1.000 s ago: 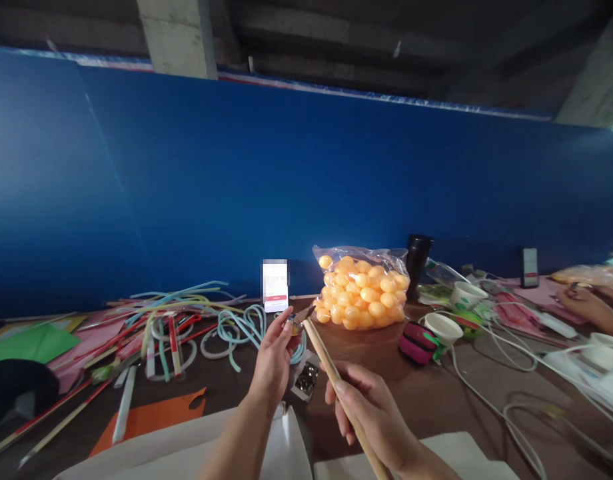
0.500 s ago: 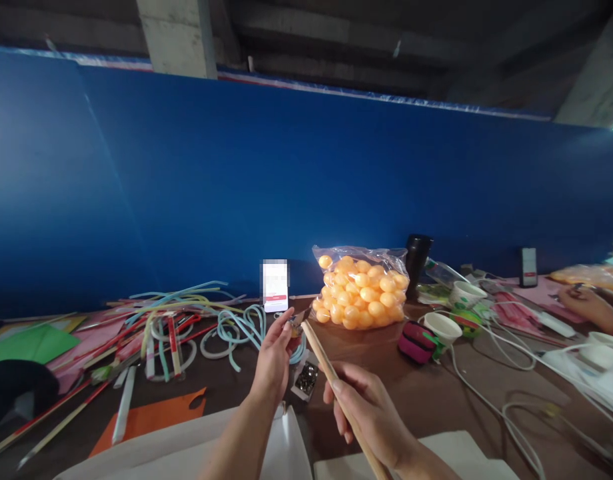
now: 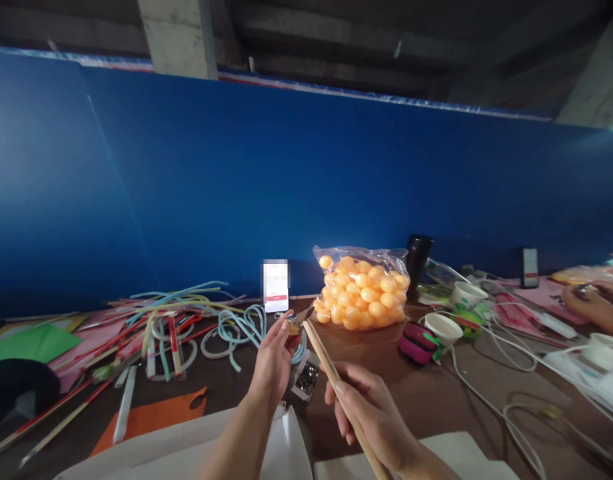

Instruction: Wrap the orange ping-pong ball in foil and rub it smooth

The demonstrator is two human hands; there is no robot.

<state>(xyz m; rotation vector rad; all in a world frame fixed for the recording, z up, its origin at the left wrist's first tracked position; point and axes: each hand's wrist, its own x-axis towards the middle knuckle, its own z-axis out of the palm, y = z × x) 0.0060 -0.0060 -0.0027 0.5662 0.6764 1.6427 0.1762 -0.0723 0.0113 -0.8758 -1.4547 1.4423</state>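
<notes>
My left hand (image 3: 272,353) is closed, its thumb and fingers pinching a small round, shiny, silver and yellowish thing (image 3: 295,325). A dark pointed bit juts from that thing toward the bag; its exact kind is too small to tell. In my right hand (image 3: 366,407) is a long pale wooden stick (image 3: 322,357), slanting up to the left. The stick's far tip sits right by the shiny thing; whether they touch I cannot tell. Below, between my hands, a small box (image 3: 306,377) holds dark shiny metal pieces.
A clear bag of orange balls (image 3: 364,293) stands beyond my hands, beside an upright phone (image 3: 276,287). Tubes and sticks (image 3: 176,327) clutter the left. Paper cups (image 3: 442,329), a purple pouch (image 3: 416,343) and white cables (image 3: 506,413) lie right, near another person's hand (image 3: 594,307).
The shiny thing in my left hand has turned slightly, showing more of its silver side. My right hand and the stick have barely moved. The other person's hands at right have shifted.
</notes>
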